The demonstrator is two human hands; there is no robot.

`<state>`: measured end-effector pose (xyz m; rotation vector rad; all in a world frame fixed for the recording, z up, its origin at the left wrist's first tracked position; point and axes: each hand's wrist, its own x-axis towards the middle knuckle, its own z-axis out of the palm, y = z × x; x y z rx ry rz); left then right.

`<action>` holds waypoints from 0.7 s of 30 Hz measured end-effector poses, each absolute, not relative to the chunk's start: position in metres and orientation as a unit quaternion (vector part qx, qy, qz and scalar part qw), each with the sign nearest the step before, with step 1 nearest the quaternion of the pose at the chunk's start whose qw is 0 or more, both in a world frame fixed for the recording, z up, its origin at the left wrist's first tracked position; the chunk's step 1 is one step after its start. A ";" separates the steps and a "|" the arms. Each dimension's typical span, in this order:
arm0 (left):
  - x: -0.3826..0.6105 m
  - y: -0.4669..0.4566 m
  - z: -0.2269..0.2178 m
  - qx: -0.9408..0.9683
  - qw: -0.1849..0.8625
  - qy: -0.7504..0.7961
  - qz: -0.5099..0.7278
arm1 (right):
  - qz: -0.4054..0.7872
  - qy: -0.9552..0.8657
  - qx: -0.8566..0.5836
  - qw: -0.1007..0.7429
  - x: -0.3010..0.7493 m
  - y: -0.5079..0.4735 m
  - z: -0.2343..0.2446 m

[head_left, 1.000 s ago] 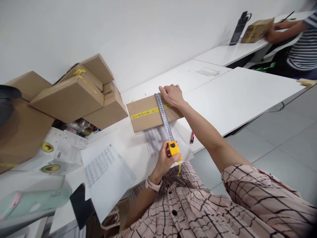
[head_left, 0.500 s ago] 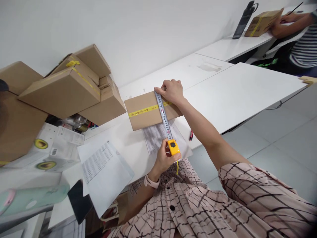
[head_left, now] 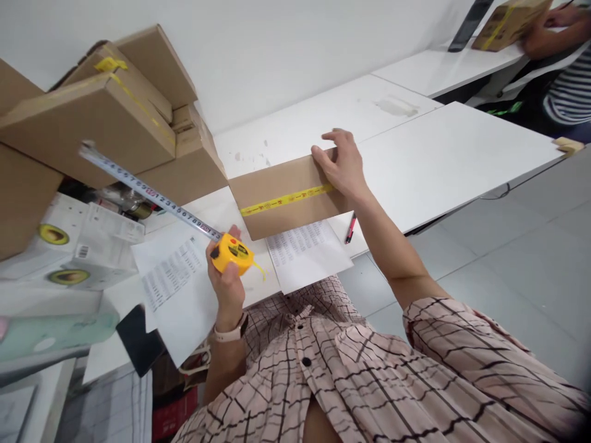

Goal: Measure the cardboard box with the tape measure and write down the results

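Observation:
My left hand (head_left: 227, 280) is closed around a yellow tape measure (head_left: 235, 253). Its metal blade (head_left: 152, 194) sticks out up and to the left, and the free tip is in the air in front of the stacked boxes. My right hand (head_left: 344, 163) grips the right end of a closed cardboard box (head_left: 281, 178), the thumb near its far edge and the fingers bent beyond. Yellow printed tape (head_left: 286, 202) runs lengthwise along the box. A printed sheet (head_left: 309, 255) lies partly under the near side of the box.
Larger cardboard boxes (head_left: 124, 123) are stacked at the left. More printed paper (head_left: 180, 295), a dark phone (head_left: 140, 340) and a green bottle (head_left: 60, 329) lie nearer me. A red-black pen (head_left: 351, 229) rests by the table edge. A person in a striped top (head_left: 570, 89) sits at the far right.
My left hand has swung the tape measure left, off the box, its blade still out. My right hand has let go of the blade's end and moved to the box's right end.

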<state>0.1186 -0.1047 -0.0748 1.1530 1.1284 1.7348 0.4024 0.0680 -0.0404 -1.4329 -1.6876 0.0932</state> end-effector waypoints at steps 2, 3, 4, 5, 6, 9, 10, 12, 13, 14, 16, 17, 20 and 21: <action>0.111 -0.093 -0.087 0.422 0.426 0.442 0.667 | 0.062 -0.657 -0.593 0.460 0.407 0.045 -0.048; 0.110 -0.090 -0.094 0.408 0.454 0.444 0.656 | 0.076 -0.649 -0.602 0.459 0.408 0.034 -0.052; 0.111 -0.088 -0.100 0.397 0.472 0.446 0.648 | 0.089 -0.642 -0.610 0.455 0.409 0.024 -0.055; 0.112 -0.088 -0.105 0.391 0.481 0.450 0.643 | 0.100 -0.636 -0.618 0.452 0.409 0.015 -0.059; 0.114 -0.088 -0.110 0.390 0.479 0.455 0.642 | 0.107 -0.630 -0.623 0.451 0.408 0.007 -0.061; 0.114 -0.089 -0.116 0.407 0.443 0.456 0.656 | 0.100 -0.618 -0.626 0.466 0.401 -0.005 -0.068; 0.112 -0.088 -0.118 0.413 0.427 0.454 0.664 | 0.094 -0.616 -0.623 0.473 0.397 -0.005 -0.070; 0.107 -0.084 -0.123 0.424 0.396 0.458 0.673 | 0.087 -0.611 -0.619 0.485 0.386 -0.002 -0.078; 0.103 -0.082 -0.128 0.429 0.386 0.466 0.671 | 0.091 -0.606 -0.619 0.492 0.381 0.002 -0.085; 0.100 -0.080 -0.132 0.434 0.382 0.476 0.663 | 0.101 -0.597 -0.616 0.504 0.375 0.005 -0.092; 0.094 -0.078 -0.141 0.444 0.382 0.498 0.639 | 0.132 -0.580 -0.597 0.539 0.365 0.011 -0.108; 0.092 -0.080 -0.143 0.451 0.378 0.507 0.630 | 0.150 -0.575 -0.580 0.557 0.362 0.013 -0.114; 0.086 -0.093 -0.133 0.504 0.318 0.510 0.620 | 0.162 -0.579 -0.531 0.597 0.364 0.011 -0.122; 0.085 -0.101 -0.125 0.536 0.292 0.510 0.606 | 0.153 -0.579 -0.522 0.607 0.367 0.006 -0.118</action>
